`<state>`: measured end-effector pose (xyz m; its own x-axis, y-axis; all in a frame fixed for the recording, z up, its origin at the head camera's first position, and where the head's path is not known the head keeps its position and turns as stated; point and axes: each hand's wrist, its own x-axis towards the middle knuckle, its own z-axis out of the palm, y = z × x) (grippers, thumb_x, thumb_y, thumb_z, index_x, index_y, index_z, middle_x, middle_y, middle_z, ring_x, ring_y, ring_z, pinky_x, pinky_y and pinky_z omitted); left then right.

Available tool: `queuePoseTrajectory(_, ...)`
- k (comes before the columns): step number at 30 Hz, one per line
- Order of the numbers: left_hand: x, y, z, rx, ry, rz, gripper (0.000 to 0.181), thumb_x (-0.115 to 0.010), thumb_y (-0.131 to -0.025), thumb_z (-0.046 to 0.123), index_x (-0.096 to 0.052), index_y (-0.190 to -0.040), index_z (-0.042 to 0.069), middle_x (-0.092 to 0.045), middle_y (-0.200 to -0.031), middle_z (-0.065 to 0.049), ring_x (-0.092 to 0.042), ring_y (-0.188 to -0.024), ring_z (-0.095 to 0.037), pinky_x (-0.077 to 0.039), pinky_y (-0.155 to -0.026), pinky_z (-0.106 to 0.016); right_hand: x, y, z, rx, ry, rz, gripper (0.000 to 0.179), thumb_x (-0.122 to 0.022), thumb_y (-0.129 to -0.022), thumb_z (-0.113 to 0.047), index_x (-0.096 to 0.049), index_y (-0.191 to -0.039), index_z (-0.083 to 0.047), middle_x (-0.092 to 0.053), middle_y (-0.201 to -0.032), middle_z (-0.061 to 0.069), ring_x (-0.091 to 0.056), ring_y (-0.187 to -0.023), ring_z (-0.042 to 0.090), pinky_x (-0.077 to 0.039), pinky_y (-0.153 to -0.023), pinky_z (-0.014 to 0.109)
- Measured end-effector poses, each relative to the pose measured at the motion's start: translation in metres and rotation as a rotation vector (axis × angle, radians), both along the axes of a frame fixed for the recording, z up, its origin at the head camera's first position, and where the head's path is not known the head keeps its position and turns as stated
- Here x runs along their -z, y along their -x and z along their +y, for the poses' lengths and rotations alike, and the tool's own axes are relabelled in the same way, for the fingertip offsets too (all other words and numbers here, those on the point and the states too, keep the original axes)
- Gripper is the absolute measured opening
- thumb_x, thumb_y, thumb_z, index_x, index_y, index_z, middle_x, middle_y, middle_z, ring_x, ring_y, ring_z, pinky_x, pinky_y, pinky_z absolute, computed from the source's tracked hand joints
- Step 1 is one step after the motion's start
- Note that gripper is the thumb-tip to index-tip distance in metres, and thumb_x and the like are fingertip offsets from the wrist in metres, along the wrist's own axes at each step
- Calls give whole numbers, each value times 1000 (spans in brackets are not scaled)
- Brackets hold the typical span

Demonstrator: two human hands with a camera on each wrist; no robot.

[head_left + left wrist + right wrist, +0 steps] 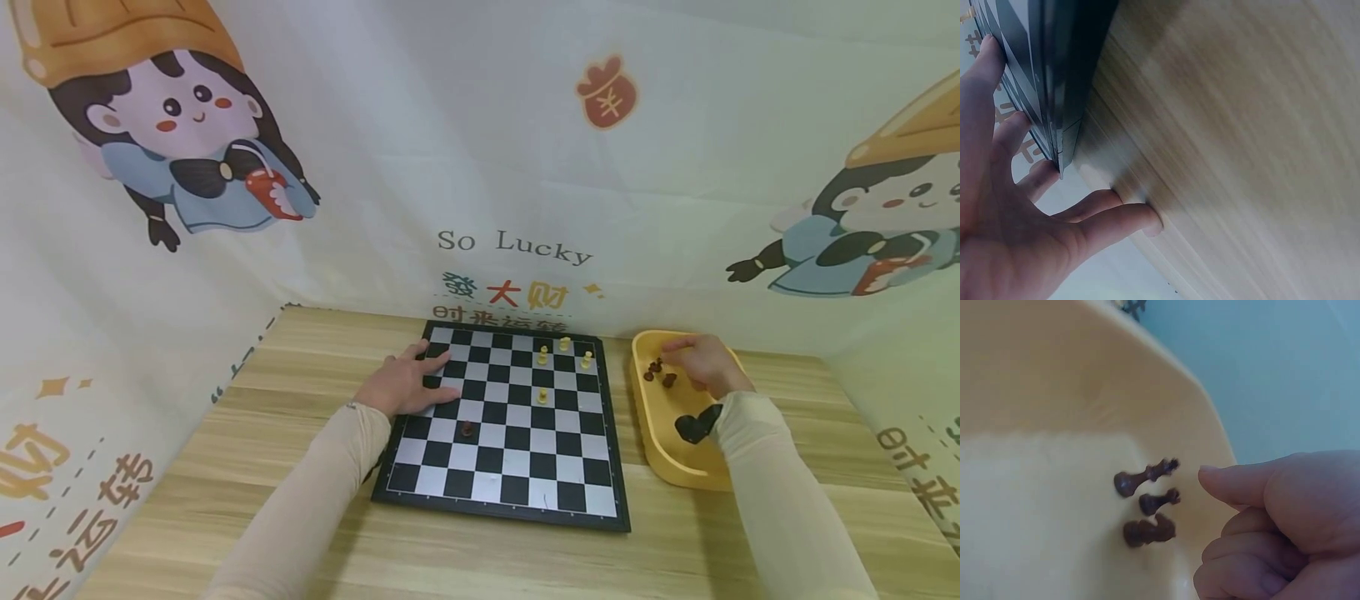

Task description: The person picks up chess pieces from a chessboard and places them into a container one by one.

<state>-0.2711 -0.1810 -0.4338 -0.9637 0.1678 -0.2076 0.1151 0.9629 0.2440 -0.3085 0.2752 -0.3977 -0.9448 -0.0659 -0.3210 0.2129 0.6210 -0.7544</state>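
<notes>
A black-and-white chessboard [517, 439] lies on the wooden table. My left hand [405, 382] rests over its left edge with spread fingers; two fingertips lie on the squares in the left wrist view. Several pale yellow chess pieces, such as a pawn [543, 397], stand toward the board's far right, and one dark brown piece [467, 429] stands near the left. Over the far end of a yellow tray [656, 437], my right hand [705, 364] hovers, one digit straight and the others bent, no piece visible in it. Beside it lie a brown king [1141, 478], a smaller brown piece [1157, 501] and a brown knight [1147, 531].
The tray stands right of the board, with a strip of wooden table [628, 483] between them. A white printed cloth [495, 167] hangs behind and at both sides of the table. A black wrist device [696, 425] on my right arm overlaps the tray.
</notes>
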Motion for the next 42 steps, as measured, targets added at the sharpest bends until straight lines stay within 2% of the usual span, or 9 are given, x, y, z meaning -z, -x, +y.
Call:
queuePoseTrajectory(8,-2,-1,0,-5,4,-5,79,-54,-94,70,-33,-160,33,-16,-172,-15,-31,-144,-63,-37,-116,-66,-15,-3,-12,-13,6,65,47,-54,-105,-23,-50,-144,3,-58,-72,-11,-29,-42,6,-33,-44,24)
queuePoseTrajectory(15,-2,-1,-1,-6,4,-16,80,-54,-93,72,-32,-160,34,-15,-173,-14,-30,-145,-63,-36,-116,-67,-27,-9,-31,-23,56,74,49,-59,-103,-28,-52,-144,-1,-36,-55,-13,-31,-43,5,-33,-45,22)
queuePoseTrajectory(19,0,0,-2,-3,5,-6,80,-54,-93,71,-32,-160,34,-15,-173,-14,-30,-144,-64,-36,-116,-67,-31,-14,-45,-38,40,85,49,-62,-102,-29,-55,-142,-2,-42,-65,-12,-35,-46,5,-37,-49,23)
queuePoseTrajectory(23,0,-1,-2,0,9,-9,79,-54,-94,71,-31,-160,35,-15,-173,-14,-30,-144,-64,-36,-116,-68,-31,-18,-59,-55,51,73,46,-63,-102,-30,-58,-140,-6,-36,-57,-12,-34,-45,7,-35,-47,23)
queuePoseTrajectory(26,1,-1,-1,0,9,-13,79,-54,-94,71,-31,-160,35,-15,-173,-14,-30,-144,-63,-36,-116,-68,-30,-21,-70,-78,82,73,44,-64,-101,-29,-59,-139,-7,-43,-58,-12,-33,-44,8,-32,-45,22)
queuePoseTrajectory(31,1,-1,-1,7,12,-9,79,-53,-94,72,-31,-160,34,-15,-173,-14,-31,-144,-63,-36,-116,-67,-32,-30,-89,-127,109,77,44,-65,-100,-29,-60,-139,-10,-52,-71,-8,-32,-44,10,-31,-46,22)
queuePoseTrajectory(38,-2,1,1,1,7,-13,80,-53,-93,72,-30,-160,35,-14,-173,-14,-29,-145,-63,-36,-116,-67,-38,-42,-114,-190,75,108,40,-68,-98,-30,-64,-134,-14,-64,-110,11,-32,-44,11,-33,-45,23)
queuePoseTrajectory(41,-2,1,1,4,7,-11,80,-53,-93,72,-30,-161,35,-14,-173,-14,-28,-145,-63,-36,-116,-67,-36,-46,-123,-221,77,101,39,-68,-98,-29,-64,-134,-14,-66,-104,10,-33,-43,11,-32,-44,22)
queuePoseTrajectory(42,-2,2,1,5,8,-10,80,-53,-93,73,-30,-161,35,-14,-173,-14,-28,-145,-63,-36,-116,-67,-34,-46,-125,-226,77,94,39,-68,-98,-29,-64,-134,-14,-65,-92,8,-33,-43,11,-32,-44,22)
